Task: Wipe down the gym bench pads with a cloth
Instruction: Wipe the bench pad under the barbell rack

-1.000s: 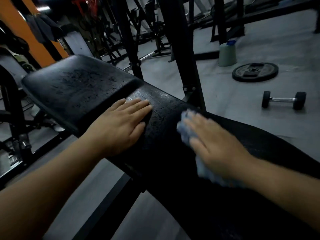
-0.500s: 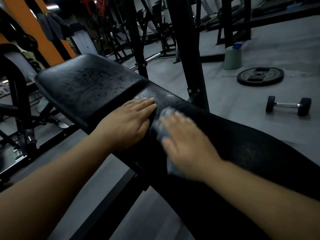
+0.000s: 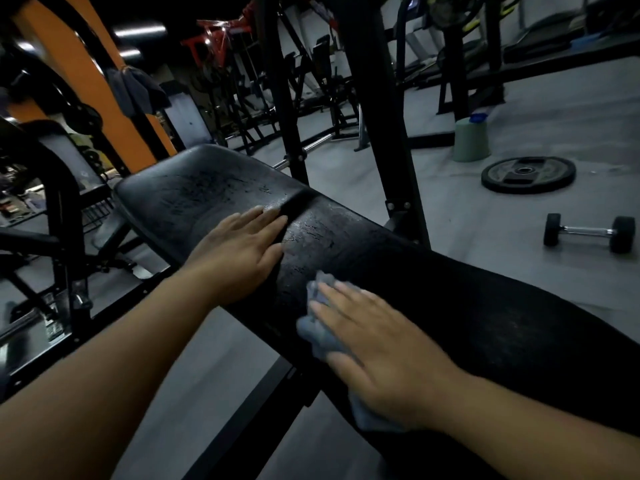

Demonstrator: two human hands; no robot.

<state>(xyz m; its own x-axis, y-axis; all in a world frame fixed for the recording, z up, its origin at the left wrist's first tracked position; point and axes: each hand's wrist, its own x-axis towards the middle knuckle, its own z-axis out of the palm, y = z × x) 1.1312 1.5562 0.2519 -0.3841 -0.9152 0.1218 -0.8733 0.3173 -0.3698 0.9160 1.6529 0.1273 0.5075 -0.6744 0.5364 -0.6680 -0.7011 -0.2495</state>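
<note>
Our left hand (image 3: 239, 258) lies flat, fingers straight, on the cracked black vinyl padded surface (image 3: 450, 289); our right hand (image 3: 377, 344), fingers extended, presses a crumpled grey-blue cloth (image 3: 313, 336) onto it.

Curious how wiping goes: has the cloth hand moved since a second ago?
Yes: the right hand slid the cloth along the bench pad toward the gap between pads.
</note>
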